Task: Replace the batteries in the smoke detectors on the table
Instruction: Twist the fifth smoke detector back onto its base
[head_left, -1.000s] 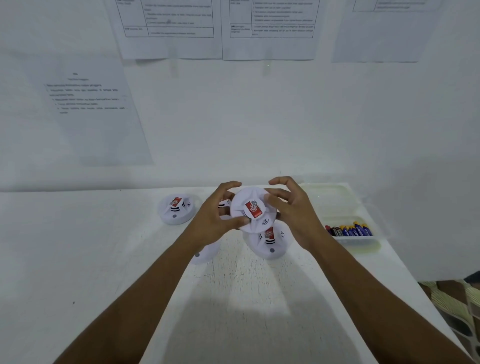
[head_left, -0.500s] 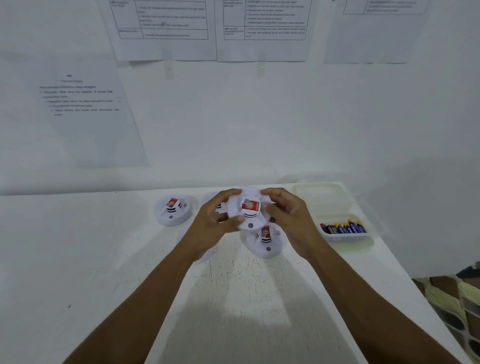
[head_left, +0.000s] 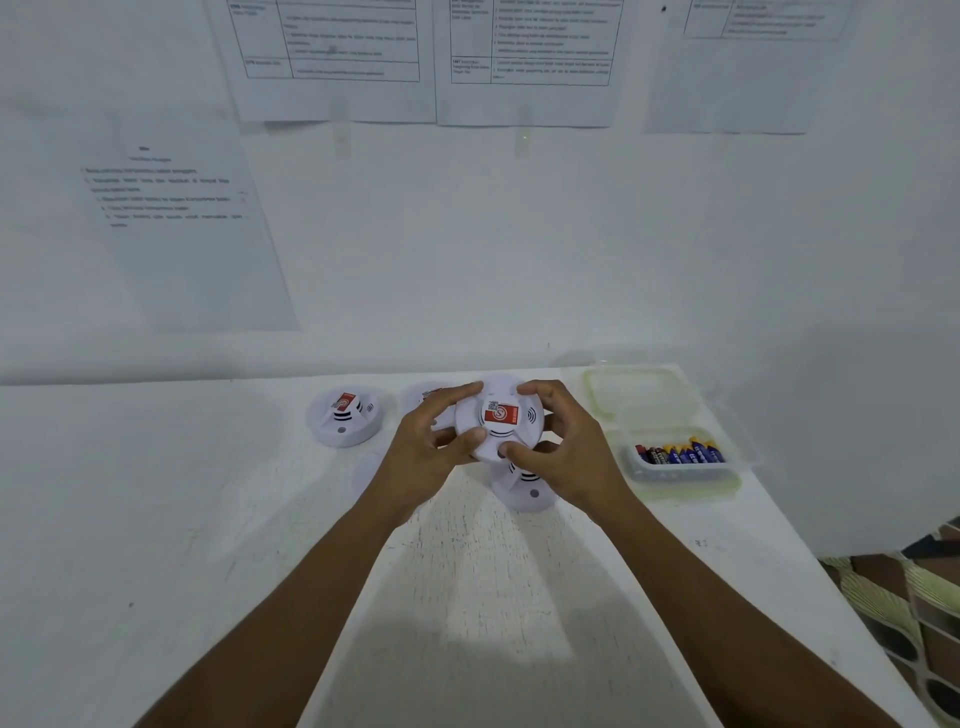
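A round white smoke detector (head_left: 500, 418) with a red label is held above the table, face toward me. My left hand (head_left: 423, 449) grips its left rim and my right hand (head_left: 569, 452) grips its right and lower rim. Under my hands, another detector (head_left: 524, 491) rests on the table, partly hidden. A third detector (head_left: 344, 418) sits to the left, and a fourth (head_left: 427, 396) peeks out behind my left hand. Several batteries (head_left: 680, 453) lie in a clear plastic tub (head_left: 680, 475) at the right.
The tub's open lid (head_left: 639, 395) lies behind it near the wall. A white disc (head_left: 366, 475) lies on the table left of my left wrist. Printed sheets hang on the wall. The white table (head_left: 208, 519) ends at right, above a patterned floor (head_left: 904, 613).
The held detector has turned in my hands, its red label rotating from tilted to nearly level. Both hands have shifted their grip around the rim.
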